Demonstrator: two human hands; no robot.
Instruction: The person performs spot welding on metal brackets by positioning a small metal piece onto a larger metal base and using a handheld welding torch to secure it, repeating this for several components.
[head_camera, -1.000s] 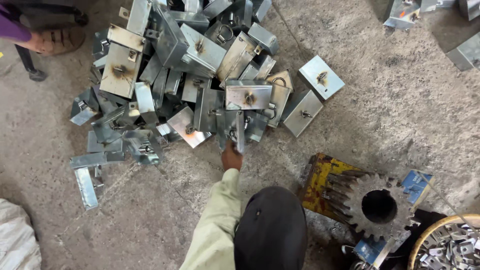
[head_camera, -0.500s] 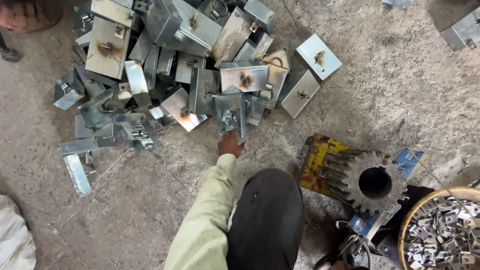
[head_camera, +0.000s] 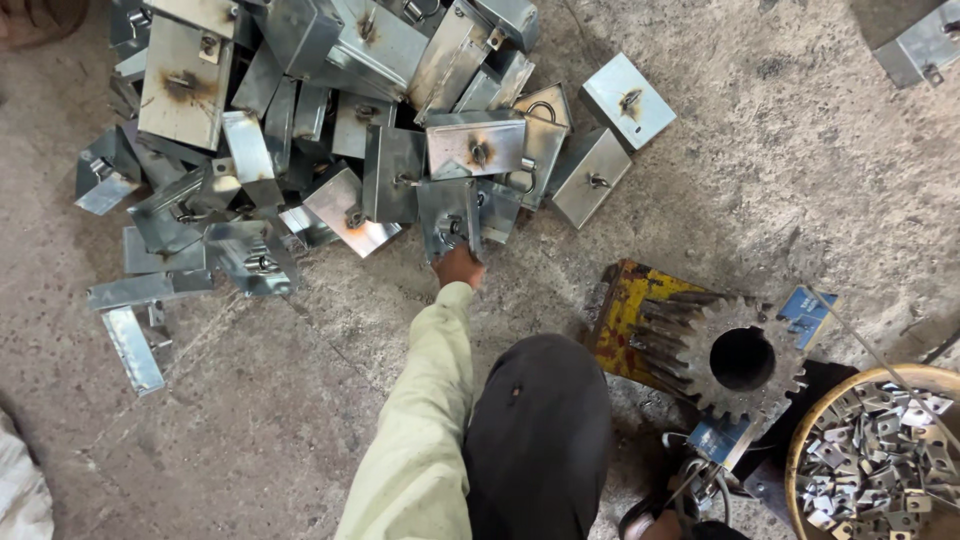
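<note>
Left hand (head_camera: 458, 266) closing on a bent steel bracket (head_camera: 448, 218) at the pile (head_camera: 330, 130) edge (right hand unseen); risking cut fingers on sharp edges, neighbours sliding down.

— What's different from a second ago?

— My left hand (head_camera: 458, 266) has closed in on the heap. Before, it sat just short of the grey metal bracket (head_camera: 447, 218) at the near edge; now my fingers are up against its lower end.

— Did any of the pile move?

— Not that I can tell. My view slid, though: the whole heap sits higher and further left than it did.

— Anything come in?

— The round basket of small metal clips (head_camera: 872, 452), barely showing at first, now shows much more at the lower right.
</note>
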